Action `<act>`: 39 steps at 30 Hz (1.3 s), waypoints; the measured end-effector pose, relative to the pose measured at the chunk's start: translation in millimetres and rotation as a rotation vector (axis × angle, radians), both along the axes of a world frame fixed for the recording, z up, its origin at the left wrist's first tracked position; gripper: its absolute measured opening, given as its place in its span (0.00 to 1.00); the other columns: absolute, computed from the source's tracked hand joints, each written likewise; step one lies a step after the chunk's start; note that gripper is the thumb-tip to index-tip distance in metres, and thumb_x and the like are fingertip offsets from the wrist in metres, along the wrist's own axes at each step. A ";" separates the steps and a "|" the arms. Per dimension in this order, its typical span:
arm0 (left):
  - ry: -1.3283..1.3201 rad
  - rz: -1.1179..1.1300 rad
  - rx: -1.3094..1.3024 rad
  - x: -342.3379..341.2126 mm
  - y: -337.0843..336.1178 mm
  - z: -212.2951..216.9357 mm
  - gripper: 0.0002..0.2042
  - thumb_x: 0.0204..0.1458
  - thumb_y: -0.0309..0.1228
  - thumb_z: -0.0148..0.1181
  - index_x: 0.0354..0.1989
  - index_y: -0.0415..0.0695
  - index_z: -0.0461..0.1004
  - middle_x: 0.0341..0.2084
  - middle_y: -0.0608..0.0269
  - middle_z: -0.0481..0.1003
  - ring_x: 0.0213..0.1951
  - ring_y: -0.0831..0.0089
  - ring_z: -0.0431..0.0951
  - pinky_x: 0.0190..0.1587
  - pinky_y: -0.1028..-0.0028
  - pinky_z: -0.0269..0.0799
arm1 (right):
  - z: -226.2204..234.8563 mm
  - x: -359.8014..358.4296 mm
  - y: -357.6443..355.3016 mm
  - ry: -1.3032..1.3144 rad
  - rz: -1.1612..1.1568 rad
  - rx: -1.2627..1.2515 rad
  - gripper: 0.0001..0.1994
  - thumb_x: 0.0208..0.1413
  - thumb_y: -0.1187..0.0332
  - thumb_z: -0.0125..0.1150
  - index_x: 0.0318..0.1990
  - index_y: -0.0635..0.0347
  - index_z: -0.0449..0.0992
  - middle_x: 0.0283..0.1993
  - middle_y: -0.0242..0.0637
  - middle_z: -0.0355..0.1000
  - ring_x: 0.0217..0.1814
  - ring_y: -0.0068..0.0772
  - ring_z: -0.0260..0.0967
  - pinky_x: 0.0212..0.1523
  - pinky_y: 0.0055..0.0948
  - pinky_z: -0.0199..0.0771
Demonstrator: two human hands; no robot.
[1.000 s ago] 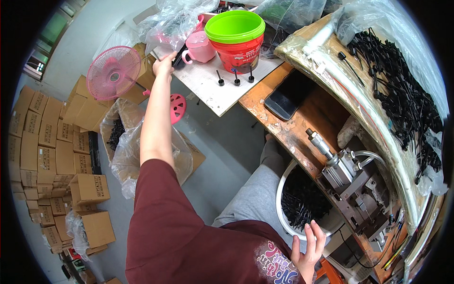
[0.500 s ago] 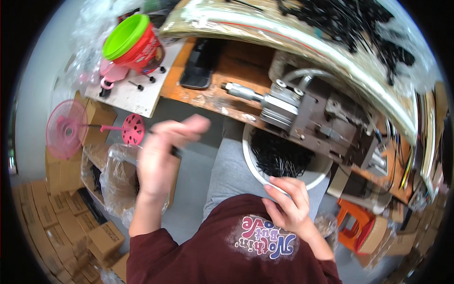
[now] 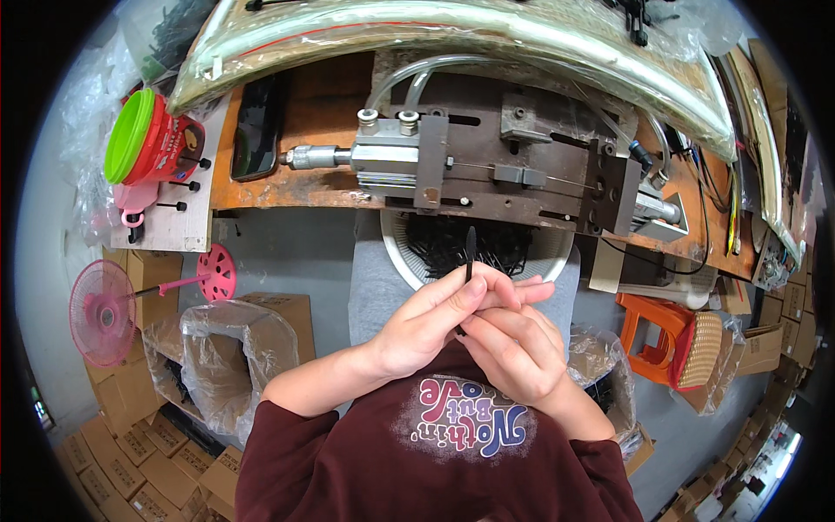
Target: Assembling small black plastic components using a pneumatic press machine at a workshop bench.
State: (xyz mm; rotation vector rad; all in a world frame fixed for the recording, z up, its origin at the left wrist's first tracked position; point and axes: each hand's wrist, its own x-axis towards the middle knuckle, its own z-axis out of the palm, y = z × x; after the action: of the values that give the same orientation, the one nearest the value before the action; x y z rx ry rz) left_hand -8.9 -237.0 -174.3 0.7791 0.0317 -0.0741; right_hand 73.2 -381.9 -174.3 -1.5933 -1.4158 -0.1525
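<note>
My left hand and my right hand meet in front of my chest. Together they pinch a thin black pin-like part that points up from my fingers. Just beyond my fingertips a white basket full of black parts rests on my lap. Past it a metal press with a pneumatic cylinder sits on the wooden bench.
A red bucket with a green lid and a pink cup stand on a white side table at the left. A dark phone lies on the bench. A pink fan, plastic-lined cartons and an orange stool surround me.
My left arm has come back from the side table at the left to my lap. Both hands now hold the black part, and my view has swung toward the bench.
</note>
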 end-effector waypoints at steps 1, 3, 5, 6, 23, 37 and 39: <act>0.010 -0.007 -0.006 0.9 -0.7 0.3 0.18 0.70 0.40 0.36 0.53 0.36 0.64 0.61 0.32 0.63 0.68 0.51 0.59 0.69 0.56 0.52 | 0.2 0.9 -2.0 -0.003 -0.014 -0.007 0.17 0.36 0.81 0.70 0.40 0.68 0.80 0.41 0.44 0.75 0.34 0.37 0.75 0.32 0.31 0.76; 0.077 0.052 0.102 2.2 -1.6 2.0 0.20 0.70 0.40 0.37 0.59 0.36 0.61 0.63 0.37 0.63 0.68 0.54 0.60 0.69 0.58 0.53 | 1.1 5.6 -4.7 -0.013 -0.041 -0.022 0.16 0.38 0.81 0.70 0.39 0.69 0.79 0.45 0.46 0.75 0.38 0.40 0.76 0.35 0.32 0.78; 0.045 0.144 0.225 2.4 -3.7 -3.3 0.23 0.70 0.40 0.37 0.66 0.36 0.55 0.65 0.43 0.61 0.68 0.59 0.60 0.68 0.60 0.55 | -0.7 14.3 -4.8 -0.006 -0.100 -0.035 0.15 0.39 0.81 0.70 0.39 0.70 0.79 0.48 0.48 0.74 0.43 0.43 0.77 0.40 0.34 0.79; 0.099 0.211 0.330 1.7 -4.4 2.1 0.24 0.69 0.40 0.38 0.66 0.36 0.55 0.64 0.43 0.63 0.65 0.59 0.64 0.66 0.62 0.58 | -1.0 20.3 -4.0 -0.005 -0.131 -0.042 0.15 0.39 0.82 0.70 0.39 0.70 0.78 0.50 0.49 0.74 0.46 0.45 0.77 0.42 0.35 0.80; -0.044 0.516 0.611 -9.5 -8.5 -6.0 0.17 0.61 0.22 0.52 0.57 0.34 0.62 0.43 0.49 0.77 0.38 0.71 0.78 0.48 0.71 0.73 | 1.2 61.5 21.3 -0.393 -0.298 -0.377 0.13 0.46 0.72 0.60 0.41 0.65 0.76 0.58 0.47 0.73 0.30 0.24 0.71 0.38 0.26 0.69; -0.032 0.531 0.640 -9.8 -10.5 -8.2 0.15 0.61 0.19 0.51 0.55 0.33 0.65 0.39 0.50 0.79 0.38 0.71 0.79 0.45 0.72 0.76 | 5.4 63.2 21.9 -0.364 -0.293 -0.436 0.13 0.44 0.74 0.60 0.41 0.64 0.76 0.60 0.48 0.72 0.18 0.17 0.64 0.28 0.21 0.65; -0.066 0.554 0.671 -8.9 -11.5 -5.6 0.14 0.60 0.19 0.51 0.55 0.33 0.65 0.38 0.50 0.79 0.37 0.70 0.79 0.44 0.72 0.76 | 11.3 60.7 22.7 -0.336 -0.300 -0.472 0.11 0.47 0.75 0.63 0.40 0.64 0.76 0.58 0.46 0.74 0.18 0.21 0.65 0.27 0.22 0.65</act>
State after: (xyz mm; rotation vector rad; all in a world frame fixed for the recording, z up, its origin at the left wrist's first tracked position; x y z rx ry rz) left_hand -17.8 -248.4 -179.9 1.4154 0.2166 0.5124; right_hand 133.9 -359.2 -163.1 -2.2540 -1.5315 -0.2896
